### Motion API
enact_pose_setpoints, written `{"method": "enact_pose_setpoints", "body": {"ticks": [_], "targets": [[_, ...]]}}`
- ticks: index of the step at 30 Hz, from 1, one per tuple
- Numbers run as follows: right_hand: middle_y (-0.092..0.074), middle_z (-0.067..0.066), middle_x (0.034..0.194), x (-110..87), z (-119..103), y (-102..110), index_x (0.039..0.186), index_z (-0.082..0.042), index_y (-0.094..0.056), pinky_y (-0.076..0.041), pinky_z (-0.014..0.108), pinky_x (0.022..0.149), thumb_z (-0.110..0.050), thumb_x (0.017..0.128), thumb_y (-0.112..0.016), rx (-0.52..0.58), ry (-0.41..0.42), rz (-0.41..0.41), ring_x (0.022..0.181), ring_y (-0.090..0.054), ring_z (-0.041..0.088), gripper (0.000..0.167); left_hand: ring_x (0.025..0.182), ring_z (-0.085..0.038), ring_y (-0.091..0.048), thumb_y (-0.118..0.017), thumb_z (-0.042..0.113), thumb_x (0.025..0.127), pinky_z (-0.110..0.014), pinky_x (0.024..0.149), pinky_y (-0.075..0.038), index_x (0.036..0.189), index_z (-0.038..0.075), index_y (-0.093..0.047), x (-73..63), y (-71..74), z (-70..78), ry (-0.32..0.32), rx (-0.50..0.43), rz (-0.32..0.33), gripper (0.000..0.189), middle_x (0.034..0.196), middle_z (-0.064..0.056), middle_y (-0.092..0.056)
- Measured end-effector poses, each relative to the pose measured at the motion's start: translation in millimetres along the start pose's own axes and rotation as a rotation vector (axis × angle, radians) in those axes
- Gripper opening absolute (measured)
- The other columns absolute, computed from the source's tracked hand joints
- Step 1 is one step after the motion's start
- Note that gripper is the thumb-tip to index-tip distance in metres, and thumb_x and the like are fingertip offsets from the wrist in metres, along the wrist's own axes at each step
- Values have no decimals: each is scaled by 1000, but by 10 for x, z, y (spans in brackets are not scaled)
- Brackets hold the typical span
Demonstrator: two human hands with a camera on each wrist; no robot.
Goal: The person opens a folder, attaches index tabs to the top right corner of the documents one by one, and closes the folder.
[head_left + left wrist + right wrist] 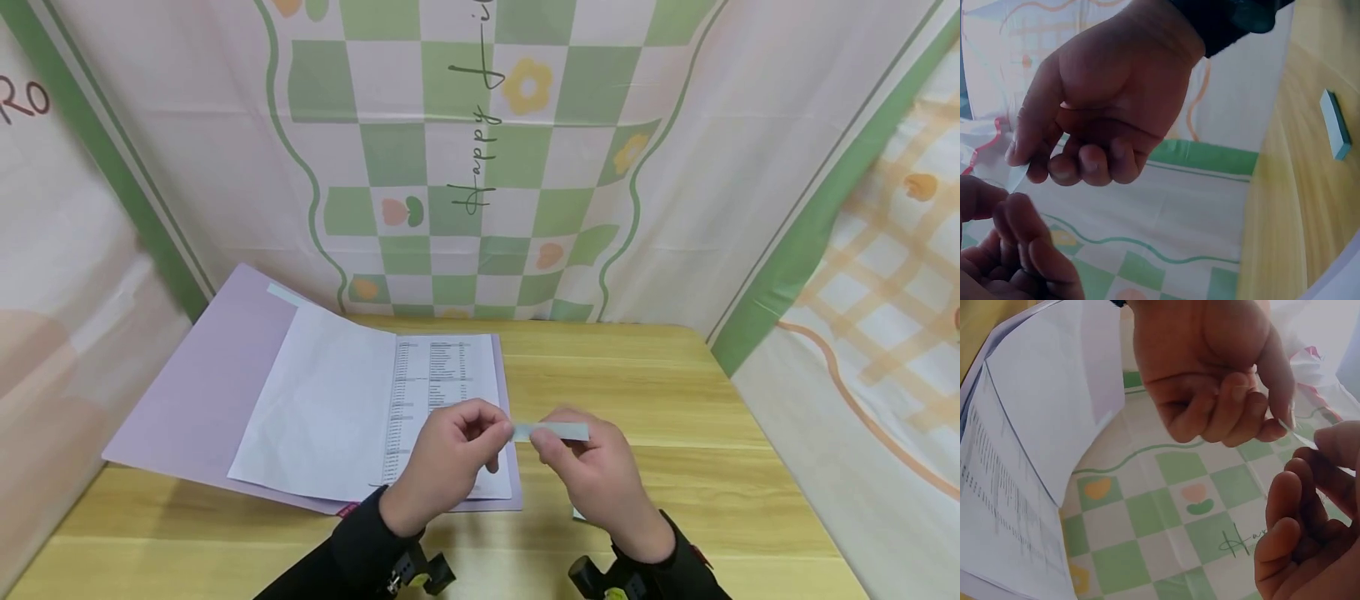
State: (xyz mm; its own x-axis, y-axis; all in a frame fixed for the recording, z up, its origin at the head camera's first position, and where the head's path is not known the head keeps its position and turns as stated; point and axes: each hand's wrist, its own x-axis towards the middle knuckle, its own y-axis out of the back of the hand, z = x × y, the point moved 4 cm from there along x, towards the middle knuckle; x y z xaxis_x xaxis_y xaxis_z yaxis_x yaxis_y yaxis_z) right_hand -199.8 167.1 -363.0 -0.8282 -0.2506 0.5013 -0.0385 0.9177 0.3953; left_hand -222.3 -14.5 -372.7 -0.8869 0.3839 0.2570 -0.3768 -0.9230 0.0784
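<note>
A narrow pale blue-grey strip (567,431) is stretched between my two hands. My left hand (453,450) pinches its left end between thumb and forefinger. My right hand (603,471) pinches it farther along, and the right end shows past the thumb. Seen edge-on in the right wrist view, the strip (1300,439) is a thin line between the fingertips. Behind my left hand lies an open lilac folder (187,400) with a blank white sheet (322,400) on the left and a printed sheet (450,367) on the right.
A small pale block with a dark side (1335,125) lies on the wooden table (637,375), mostly hidden below my right hand in the head view. The folder's cover tilts up against the left curtain. A checked curtain (457,167) hangs along the table's back edge.
</note>
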Motion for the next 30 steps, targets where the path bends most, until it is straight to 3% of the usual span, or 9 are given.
{"method": "enact_pose_setpoints", "body": {"ticks": [3, 7, 11, 14, 18, 25, 30], "targets": [[-54, -7, 68, 50, 25, -15, 77, -23, -61, -38, 28, 50, -8, 95, -67, -42, -23, -7, 55, -45, 13, 25, 62, -20, -58, -61, 20, 100, -30, 62, -49, 91, 11, -68, 25, 27, -36, 23, 58, -10, 15, 70, -2, -58], [-56, -9, 63, 149, 77, -53, 74, -20, -62, -40, 27, 48, -18, 96, -69, -105, -100, -67, 51, -49, 11, 23, 63, -19, -60, -58, 21, 101, -29, 55, -46, 89, 15, -66, 101, 84, -109, 61, 201, -24, 15, 70, 1, -58], [-60, -9, 64, 335, 155, -95, 74, -16, -66, -47, 30, 51, -27, 96, -67, -198, -182, -120, 55, -60, 14, 24, 63, -20, -62, -55, 23, 103, -30, 52, -44, 90, 14, -63, 235, 186, -162, 101, 342, -48, 17, 69, 1, -58], [-62, -8, 67, 529, 246, -112, 72, -17, -65, -49, 33, 53, -30, 97, -66, -251, -211, -136, 58, -63, 15, 29, 59, -21, -58, -52, 24, 105, -31, 50, -41, 94, 12, -63, 381, 297, -162, 162, 398, -57, 20, 68, -2, -59], [-65, -2, 71, 788, 408, -101, 70, -15, -66, -45, 35, 51, -31, 97, -65, -206, -262, -96, 60, -63, 19, 31, 58, -21, -53, -51, 27, 106, -30, 47, -35, 98, 11, -63, 632, 428, -164, 259, 346, -36, 22, 74, -6, -61], [-69, 12, 84, 1035, 673, -100, 80, -10, -72, -39, 35, 55, -35, 96, -65, -69, -394, -59, 67, -63, 26, 30, 76, -29, -61, -55, 25, 104, -30, 55, -36, 101, 6, -65, 980, 546, -263, 310, 244, 2, 21, 96, -11, -61], [-69, 11, 81, 1150, 798, -123, 80, -8, -72, -36, 34, 54, -35, 96, -66, -78, -420, -45, 66, -64, 26, 32, 73, -24, -57, -54, 22, 104, -32, 64, -39, 91, 5, -62, 1129, 614, -345, 364, 239, -8, 23, 87, -8, -58]]}}
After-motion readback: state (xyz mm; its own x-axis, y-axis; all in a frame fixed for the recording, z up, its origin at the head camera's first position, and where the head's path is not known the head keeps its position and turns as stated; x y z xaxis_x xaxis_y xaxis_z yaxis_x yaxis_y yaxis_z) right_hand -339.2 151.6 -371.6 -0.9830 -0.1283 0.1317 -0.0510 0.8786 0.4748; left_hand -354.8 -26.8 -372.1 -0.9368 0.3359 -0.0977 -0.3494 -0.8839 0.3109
